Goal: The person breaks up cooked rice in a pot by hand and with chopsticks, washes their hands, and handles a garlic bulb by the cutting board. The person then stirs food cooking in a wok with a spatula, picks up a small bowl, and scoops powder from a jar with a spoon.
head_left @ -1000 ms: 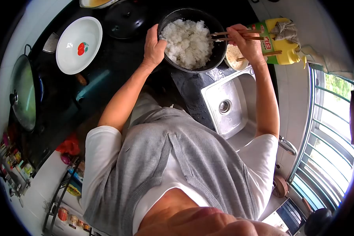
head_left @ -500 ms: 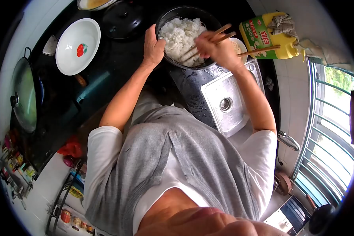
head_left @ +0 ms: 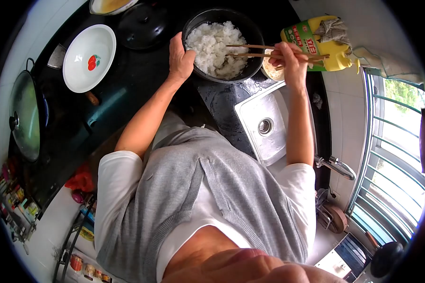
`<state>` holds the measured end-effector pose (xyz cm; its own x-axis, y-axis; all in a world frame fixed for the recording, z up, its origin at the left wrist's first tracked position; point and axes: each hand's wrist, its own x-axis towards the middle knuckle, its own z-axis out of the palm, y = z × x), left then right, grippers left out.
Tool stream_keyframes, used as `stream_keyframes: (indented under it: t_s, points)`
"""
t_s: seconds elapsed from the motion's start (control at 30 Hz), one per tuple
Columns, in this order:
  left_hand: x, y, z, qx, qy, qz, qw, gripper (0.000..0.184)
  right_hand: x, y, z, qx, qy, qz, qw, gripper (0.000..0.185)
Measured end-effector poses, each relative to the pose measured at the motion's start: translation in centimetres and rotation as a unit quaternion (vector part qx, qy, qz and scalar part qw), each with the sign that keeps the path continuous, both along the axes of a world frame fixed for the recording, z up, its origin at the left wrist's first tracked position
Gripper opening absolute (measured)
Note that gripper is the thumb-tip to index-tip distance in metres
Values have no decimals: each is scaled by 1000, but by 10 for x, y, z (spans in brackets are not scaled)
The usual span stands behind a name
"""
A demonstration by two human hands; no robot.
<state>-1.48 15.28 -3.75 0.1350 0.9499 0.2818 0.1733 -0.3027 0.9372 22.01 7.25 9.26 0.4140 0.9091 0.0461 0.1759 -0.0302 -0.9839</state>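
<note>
White cooked rice (head_left: 216,47) fills much of a dark pot (head_left: 256,33) on the counter. My left hand (head_left: 180,59) grips the pot's left rim. Wooden chopsticks (head_left: 248,46) are held in my right hand (head_left: 289,55), fingers closed round them, just right of the pot. The chopstick tips reach into the rice, and the other ends point right. Below my right hand sits a small bowl (head_left: 270,71) with pale grainy contents, partly hidden by the hand.
A white bowl (head_left: 82,78) and a black lid (head_left: 142,26) lie to the left. A glass-lidded pan (head_left: 26,118) is at far left. The steel sink (head_left: 250,115) is below the pot, and a yellow detergent jug (head_left: 333,59) lies at right.
My right hand has moved right, from above the pot to beyond its rim, and the chopsticks now lie nearly level. My left hand stays on the rim.
</note>
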Motion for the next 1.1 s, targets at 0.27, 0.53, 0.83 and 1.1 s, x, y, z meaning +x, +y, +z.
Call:
stream_keyframes:
  t_s: [0.27, 0.53, 0.83, 1.1]
  points:
    - [0, 1, 6, 1, -9, -16, 1000, 51, -12, -18, -42, 38, 116, -92, 988, 21]
    - [-1, 1, 2, -9, 9, -16, 1000, 51, -11, -25, -39, 45, 116, -81, 989, 22]
    - [-1, 0, 5, -23, 8, -23, 999, 52, -14, -38, -25, 75, 125, -87, 986, 22]
    - [0, -1, 4, -9, 11, -29, 999, 53, -5, -59, -52, 64, 191, -108, 973, 23]
